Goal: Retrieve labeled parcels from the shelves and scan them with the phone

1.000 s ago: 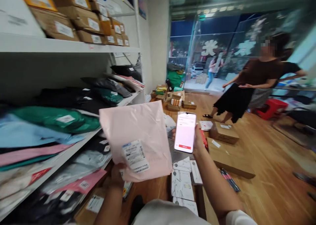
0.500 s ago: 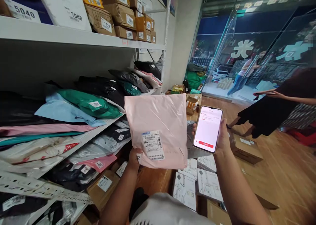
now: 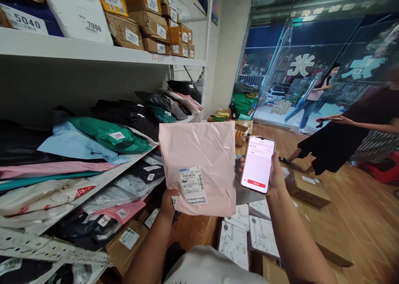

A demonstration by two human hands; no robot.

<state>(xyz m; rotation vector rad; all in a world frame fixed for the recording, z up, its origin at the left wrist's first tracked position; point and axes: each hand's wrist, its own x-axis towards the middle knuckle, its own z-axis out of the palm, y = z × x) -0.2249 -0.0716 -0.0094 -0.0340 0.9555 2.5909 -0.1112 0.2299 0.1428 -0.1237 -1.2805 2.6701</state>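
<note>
The left hand (image 3: 167, 205) grips a pink parcel (image 3: 199, 151) by its lower left corner, thumb over the front, the other fingers hidden behind. The parcel is held up in the middle of the scene, just right of the shelves, its front facing the wearer. A white label (image 3: 192, 186) with print and barcodes sits on its lower part; most of the print is too small to read. The right hand (image 3: 277, 180) grasps a phone (image 3: 258, 167) just right of the parcel, apart from it, fingertips showing at the left edge and thumb at the right. The screen is lit, pale with a red bar near the bottom.

On the left, the upper shelf (image 3: 77, 49) bears a white packet (image 3: 82, 20) marked 7008 and, farther right, stacked cartons (image 3: 152, 22) with number labels. Below it lie soft bags, among them a green bag (image 3: 102, 130) partly over a blue bag (image 3: 71, 138).

Near, below the phone, white boxes (image 3: 233, 240) lie close together. To their right, a brown carton (image 3: 307, 188) rests by a larger, flatter one (image 3: 327, 234). Farther right stands a person in a black skirt (image 3: 324, 151); at the far side, another person (image 3: 314, 92) shows through the glass (image 3: 271, 63).
</note>
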